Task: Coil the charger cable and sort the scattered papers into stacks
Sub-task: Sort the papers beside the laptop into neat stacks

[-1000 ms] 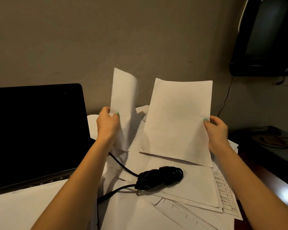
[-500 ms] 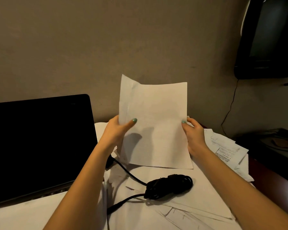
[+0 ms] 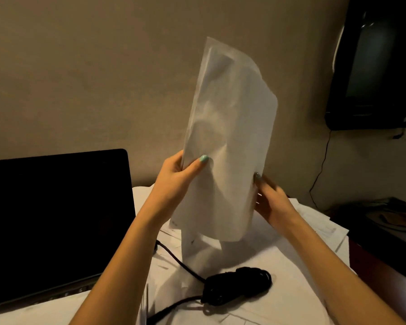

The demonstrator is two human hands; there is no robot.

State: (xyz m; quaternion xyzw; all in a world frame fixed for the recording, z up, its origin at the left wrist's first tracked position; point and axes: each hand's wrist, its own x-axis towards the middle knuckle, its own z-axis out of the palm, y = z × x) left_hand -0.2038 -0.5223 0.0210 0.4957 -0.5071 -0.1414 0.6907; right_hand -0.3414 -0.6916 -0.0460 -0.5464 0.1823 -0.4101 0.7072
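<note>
Holding a few sheets [image 3: 230, 137] upright, right of the laptop [image 3: 56, 219] and rising above its screen. Pinching the sheets' near-laptop edge with the left hand [image 3: 174, 177], thumb in front, fingers behind. Gripping the far edge with the right hand [image 3: 270, 202], thumb on the front, fingers blurred and hidden behind the paper. Probably squaring the edges together before laying them down as a stack. Leaving the cable [image 3: 237, 286] bundled in a dark coil just right of the laptop, below the sheets, with leads trailing back toward the laptop. Showing loose papers [image 3: 291, 277] overlapping under the coil and further right – not yet sorted. Showing a dark screen [image 3: 380, 66] on the wall far right of the laptop. Likely needing the coil lifted off before gathering the papers beneath it.
</note>
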